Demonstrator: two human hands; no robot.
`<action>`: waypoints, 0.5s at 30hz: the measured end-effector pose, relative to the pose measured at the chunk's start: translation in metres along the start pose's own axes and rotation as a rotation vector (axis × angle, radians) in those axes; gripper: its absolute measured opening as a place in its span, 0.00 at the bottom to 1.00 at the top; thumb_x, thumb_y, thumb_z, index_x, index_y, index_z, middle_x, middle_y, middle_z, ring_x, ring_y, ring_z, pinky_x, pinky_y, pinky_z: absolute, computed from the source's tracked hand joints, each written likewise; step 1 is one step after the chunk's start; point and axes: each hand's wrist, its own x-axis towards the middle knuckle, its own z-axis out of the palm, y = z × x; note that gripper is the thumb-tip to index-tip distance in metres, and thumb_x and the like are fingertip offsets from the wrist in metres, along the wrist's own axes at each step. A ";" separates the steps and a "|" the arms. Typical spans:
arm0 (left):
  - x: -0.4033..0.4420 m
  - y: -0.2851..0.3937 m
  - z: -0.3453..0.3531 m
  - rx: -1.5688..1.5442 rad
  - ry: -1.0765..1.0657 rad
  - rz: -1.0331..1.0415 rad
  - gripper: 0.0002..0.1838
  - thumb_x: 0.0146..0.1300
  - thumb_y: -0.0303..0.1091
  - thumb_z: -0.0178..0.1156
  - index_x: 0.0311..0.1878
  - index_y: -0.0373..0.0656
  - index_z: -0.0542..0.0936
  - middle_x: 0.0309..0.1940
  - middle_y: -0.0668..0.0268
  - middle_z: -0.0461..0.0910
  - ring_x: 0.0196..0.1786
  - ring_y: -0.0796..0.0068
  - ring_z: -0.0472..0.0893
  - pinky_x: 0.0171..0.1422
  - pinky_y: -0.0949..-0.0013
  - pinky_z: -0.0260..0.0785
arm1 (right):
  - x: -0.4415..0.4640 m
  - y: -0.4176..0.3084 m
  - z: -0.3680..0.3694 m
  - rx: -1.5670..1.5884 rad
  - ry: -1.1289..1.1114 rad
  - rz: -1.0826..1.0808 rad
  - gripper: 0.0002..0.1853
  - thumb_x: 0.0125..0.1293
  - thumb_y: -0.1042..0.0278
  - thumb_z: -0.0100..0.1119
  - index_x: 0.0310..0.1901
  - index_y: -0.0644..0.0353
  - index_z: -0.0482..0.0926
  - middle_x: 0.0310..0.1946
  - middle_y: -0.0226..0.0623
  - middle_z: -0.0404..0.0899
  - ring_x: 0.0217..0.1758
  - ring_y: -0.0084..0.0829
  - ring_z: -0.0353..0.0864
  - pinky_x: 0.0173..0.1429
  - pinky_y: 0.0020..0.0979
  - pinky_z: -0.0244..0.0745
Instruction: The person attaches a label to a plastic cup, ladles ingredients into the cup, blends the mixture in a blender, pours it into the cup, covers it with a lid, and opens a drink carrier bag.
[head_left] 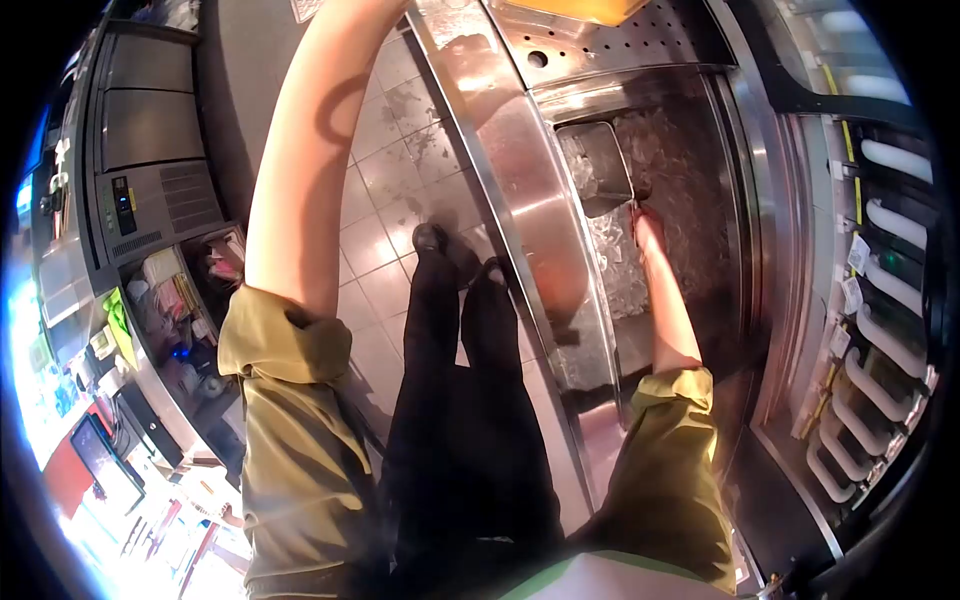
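ice bin (740, 200) — steel-walled, dim inside. metal scoop (595, 165), one: inside the bin, towards its far left corner, amid the ice (685, 170). right hand (648, 222): inside the bin, fingers closed on the scoop at its near right corner. left hand: out of view, state cannot be told; its bare forearm (305, 180) extends well left of the bin. steel ledge (535, 190): along the bin's left side. perforated steel panel (650, 45): just beyond the bin — yellow item (590, 8) above it. white curved handles (890, 225), a row: right of the bin.
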 end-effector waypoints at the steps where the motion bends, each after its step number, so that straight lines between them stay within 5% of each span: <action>1: -0.002 0.003 -0.001 -0.029 0.004 0.016 0.16 0.54 0.40 0.66 0.42 0.40 0.79 0.26 0.73 0.77 0.28 0.85 0.72 0.33 0.79 0.64 | -0.013 -0.010 -0.005 0.030 -0.056 0.010 0.12 0.64 0.70 0.42 0.35 0.61 0.78 0.21 0.23 0.70 0.22 0.17 0.64 0.29 0.22 0.60; 10: 0.001 0.006 -0.002 -0.157 -0.056 0.009 0.20 0.56 0.31 0.64 0.52 0.36 0.74 0.43 0.68 0.78 0.44 0.80 0.74 0.49 0.76 0.67 | -0.110 -0.061 -0.057 0.349 -0.047 0.069 0.10 0.70 0.68 0.44 0.43 0.61 0.75 0.29 0.23 0.71 0.30 0.16 0.65 0.36 0.19 0.60; 15: 0.007 -0.009 0.006 -0.318 0.002 0.014 0.19 0.54 0.26 0.65 0.49 0.36 0.73 0.40 0.68 0.77 0.43 0.80 0.74 0.49 0.75 0.67 | -0.160 -0.124 -0.128 0.249 -0.117 -0.143 0.11 0.70 0.66 0.45 0.44 0.63 0.75 0.31 0.22 0.72 0.31 0.16 0.64 0.39 0.18 0.58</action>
